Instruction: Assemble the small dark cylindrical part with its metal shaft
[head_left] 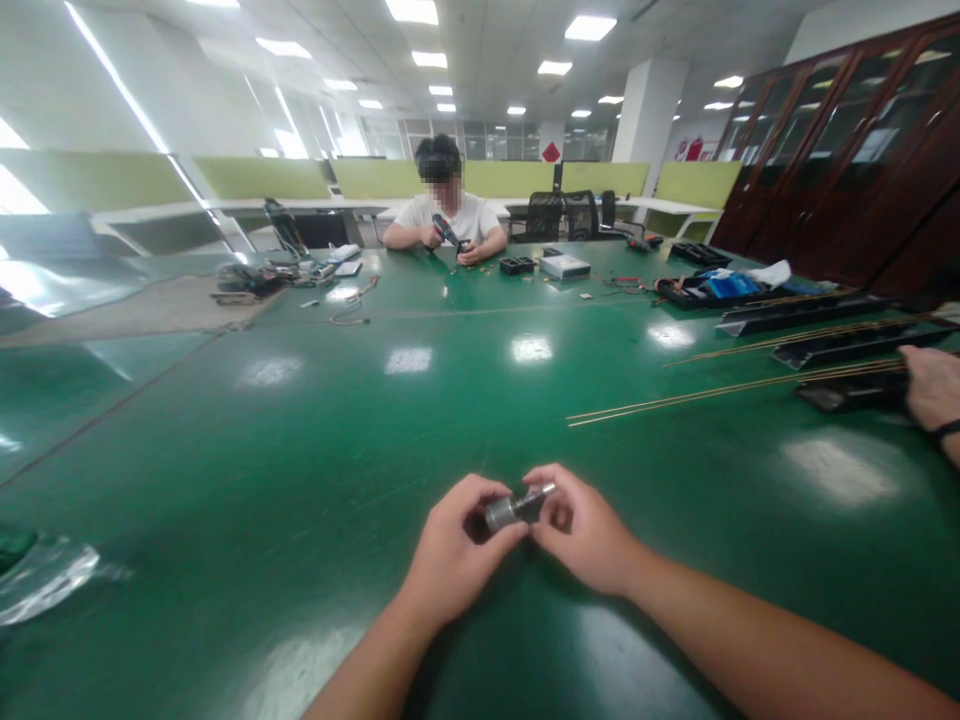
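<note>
A small grey metal cylinder (pixel 516 507) with a thinner end is held between both my hands just above the green table (pixel 315 440). My left hand (pixel 459 548) pinches its thicker left end with curled fingers. My right hand (pixel 581 525) grips the thinner right end with fingers closed around it. Both forearms reach in from the bottom edge.
Long thin brass rods (pixel 720 392) lie to the right beside black trays (pixel 847 345). Another person's hand (pixel 934 390) rests at the right edge. Across the table a seated person (pixel 446 215) works with a tool among small boxes (pixel 564 265). Clear plastic (pixel 41 580) lies at the left.
</note>
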